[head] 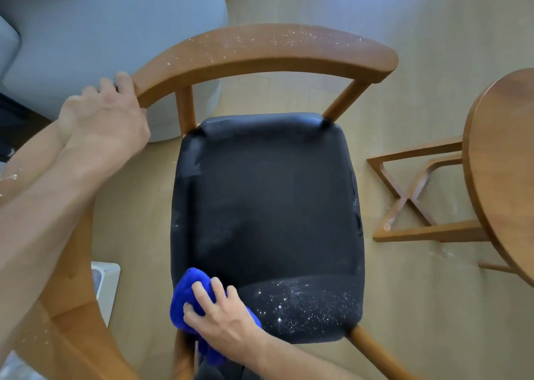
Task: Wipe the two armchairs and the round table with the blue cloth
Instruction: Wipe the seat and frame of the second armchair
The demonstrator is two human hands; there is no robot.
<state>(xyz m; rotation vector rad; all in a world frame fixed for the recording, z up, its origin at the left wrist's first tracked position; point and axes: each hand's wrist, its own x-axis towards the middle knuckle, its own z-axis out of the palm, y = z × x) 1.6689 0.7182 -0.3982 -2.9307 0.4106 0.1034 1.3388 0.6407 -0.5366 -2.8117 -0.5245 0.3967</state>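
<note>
A wooden armchair with a black seat (268, 206) fills the middle of the view. White specks dust its curved wooden backrest (260, 47) and the near right part of the seat. My left hand (107, 114) grips the left end of the backrest. My right hand (219, 313) holds the bunched blue cloth (187, 293) against the seat's near left corner. The round wooden table (502, 163) shows at the right edge. Part of a second wooden armchair (75, 307) curves along the lower left, with white specks on it.
A grey sofa (101, 33) lies at the upper left, close behind the chair. The table's crossed wooden base (416, 197) stands on the light wooden floor, with white dust around it. A small white object (107, 281) sits on the floor at the lower left.
</note>
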